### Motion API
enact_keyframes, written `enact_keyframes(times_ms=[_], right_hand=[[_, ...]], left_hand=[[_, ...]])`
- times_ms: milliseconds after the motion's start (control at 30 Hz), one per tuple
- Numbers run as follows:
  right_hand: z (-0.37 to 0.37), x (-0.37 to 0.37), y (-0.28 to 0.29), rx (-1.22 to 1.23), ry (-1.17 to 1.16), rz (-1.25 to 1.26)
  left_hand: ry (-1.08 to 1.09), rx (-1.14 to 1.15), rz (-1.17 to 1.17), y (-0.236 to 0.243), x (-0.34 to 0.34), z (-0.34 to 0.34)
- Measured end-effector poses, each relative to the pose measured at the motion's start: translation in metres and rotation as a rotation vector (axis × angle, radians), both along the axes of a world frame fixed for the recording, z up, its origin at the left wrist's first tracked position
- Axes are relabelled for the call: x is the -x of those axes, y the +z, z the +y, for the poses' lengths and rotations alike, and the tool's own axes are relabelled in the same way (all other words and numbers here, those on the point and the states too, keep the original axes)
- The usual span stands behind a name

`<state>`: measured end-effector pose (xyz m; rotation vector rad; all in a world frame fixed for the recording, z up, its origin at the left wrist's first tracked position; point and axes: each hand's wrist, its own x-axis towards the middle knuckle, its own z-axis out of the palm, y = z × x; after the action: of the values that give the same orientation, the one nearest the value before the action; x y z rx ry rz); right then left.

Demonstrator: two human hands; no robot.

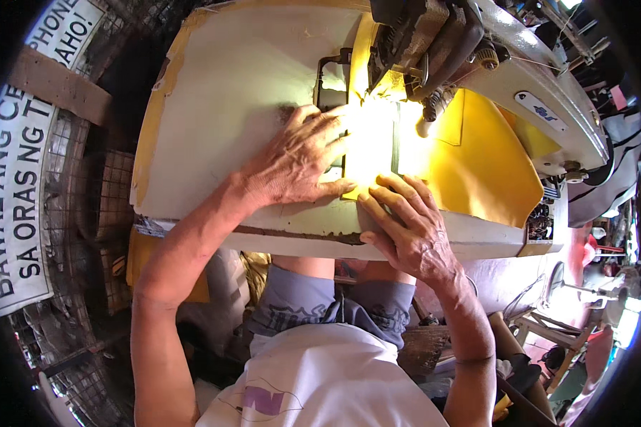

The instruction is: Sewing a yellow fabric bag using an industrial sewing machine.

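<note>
A sewing machine (pixel 520 92) stands over a pale worktable (pixel 214 85). Yellow material (pixel 477 171) lies beneath and right of its head, with a narrow yellow strip (pixel 363 43) running up beside the needle area, where bright light washes out detail. My left hand (pixel 299 160) rests at the strip's left edge, fingers apart and slightly bent on the material, thumb low near the strip's near end. My right hand (pixel 409 228) lies at the near edge of the lit material, fingers stretched out on it. Neither hand visibly holds anything.
A wire grid (pixel 117 185) and signboards (pixel 18 199) are at the left, beside the table. My lap in grey shorts is below the table edge. At the right are a fan (pixel 555 285), a wooden stand (pixel 541 327) and assorted clutter.
</note>
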<state>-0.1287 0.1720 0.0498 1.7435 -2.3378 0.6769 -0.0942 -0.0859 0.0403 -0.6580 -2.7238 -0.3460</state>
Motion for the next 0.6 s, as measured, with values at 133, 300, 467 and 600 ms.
enact_keyframes(times_ms=[133,300,467,600], right_hand=[[0.003,0.005,0.002,-0.064,0.021,-0.063],[0.005,0.005,0.004,-0.096,0.056,-0.088],[0.006,0.006,0.005,-0.104,0.074,-0.109],[0.005,0.014,0.007,-0.097,0.089,-0.084]], left_hand=[[0.001,-0.031,-0.006,0.000,0.002,0.002],[0.016,-0.045,-0.047,0.007,0.002,0.011],[0.026,0.000,-0.075,0.009,0.001,0.020],[0.007,0.010,-0.097,0.007,0.004,0.018]])
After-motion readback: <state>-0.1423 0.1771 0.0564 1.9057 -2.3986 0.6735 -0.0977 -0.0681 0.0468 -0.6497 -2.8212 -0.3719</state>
